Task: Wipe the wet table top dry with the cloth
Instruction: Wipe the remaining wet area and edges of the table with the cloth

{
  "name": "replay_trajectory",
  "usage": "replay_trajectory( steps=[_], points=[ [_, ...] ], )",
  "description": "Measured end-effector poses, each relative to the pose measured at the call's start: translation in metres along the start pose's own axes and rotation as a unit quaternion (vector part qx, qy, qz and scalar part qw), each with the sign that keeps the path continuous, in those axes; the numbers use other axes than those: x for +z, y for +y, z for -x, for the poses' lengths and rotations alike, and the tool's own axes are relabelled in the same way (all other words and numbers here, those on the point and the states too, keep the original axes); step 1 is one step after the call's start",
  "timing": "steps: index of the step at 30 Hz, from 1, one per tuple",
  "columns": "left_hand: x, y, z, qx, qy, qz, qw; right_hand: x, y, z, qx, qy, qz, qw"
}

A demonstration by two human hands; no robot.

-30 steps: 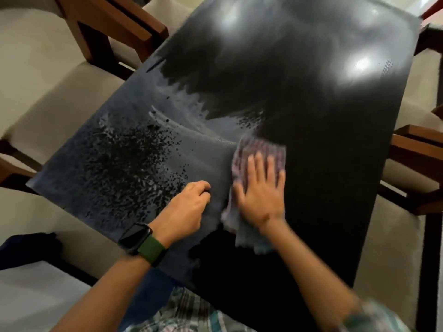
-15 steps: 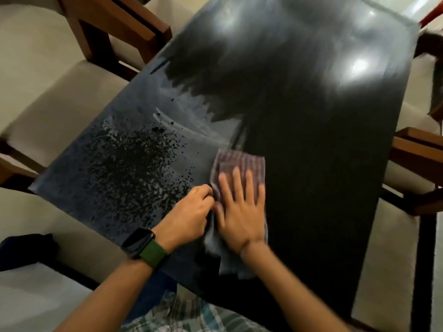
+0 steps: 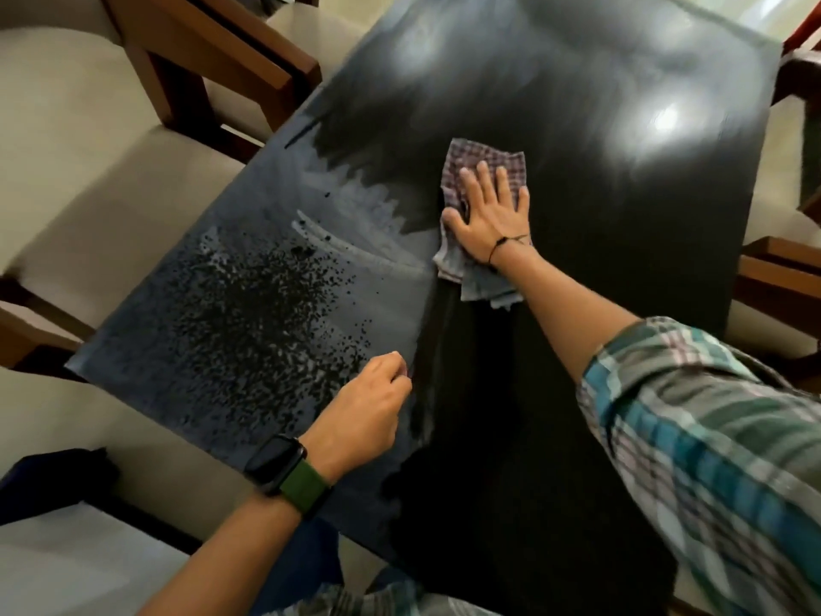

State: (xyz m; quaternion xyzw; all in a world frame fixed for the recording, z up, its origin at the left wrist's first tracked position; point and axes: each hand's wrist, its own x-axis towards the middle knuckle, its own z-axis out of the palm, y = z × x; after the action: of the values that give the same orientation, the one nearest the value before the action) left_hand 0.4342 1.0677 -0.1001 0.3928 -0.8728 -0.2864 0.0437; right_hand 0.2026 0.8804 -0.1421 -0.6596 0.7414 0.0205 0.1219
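Observation:
A dark glossy table top (image 3: 599, 304) fills the view. Its left part carries a grey film and a patch of dark droplets (image 3: 262, 322). A checked cloth (image 3: 477, 269) lies near the middle of the table. My right hand (image 3: 488, 211) presses flat on the cloth with straight, spread fingers. My left hand (image 3: 364, 411) rests on the table near the front edge, beside the droplets, with fingers loosely curled and nothing in them. A watch with a green strap sits on the left wrist.
Wooden chairs with cream cushions stand around the table: one chair (image 3: 111, 148) on the left, another chair (image 3: 782, 282) on the right. A dark blue object (image 3: 53, 477) lies at the lower left. Ceiling lights reflect on the far table surface.
My right hand has pushed the cloth away from me and to the right, toward the table's middle. The left hand stayed near the front edge.

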Motion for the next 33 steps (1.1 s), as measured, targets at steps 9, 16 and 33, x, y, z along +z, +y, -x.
replay_trajectory(
  steps=[9,16,33],
  points=[
    [-0.057,-0.006,-0.008,-0.130,0.215,0.136,0.958,0.055,-0.076,0.198,-0.132,0.011,0.026,0.991],
    [-0.049,-0.004,-0.010,-0.114,0.195,0.145,0.963,0.057,-0.051,0.220,-0.144,0.003,0.039,0.989],
    [-0.062,-0.018,0.027,-0.146,0.231,0.180,0.945,0.072,-0.097,0.266,-0.134,0.016,0.038,0.990]
  ],
)
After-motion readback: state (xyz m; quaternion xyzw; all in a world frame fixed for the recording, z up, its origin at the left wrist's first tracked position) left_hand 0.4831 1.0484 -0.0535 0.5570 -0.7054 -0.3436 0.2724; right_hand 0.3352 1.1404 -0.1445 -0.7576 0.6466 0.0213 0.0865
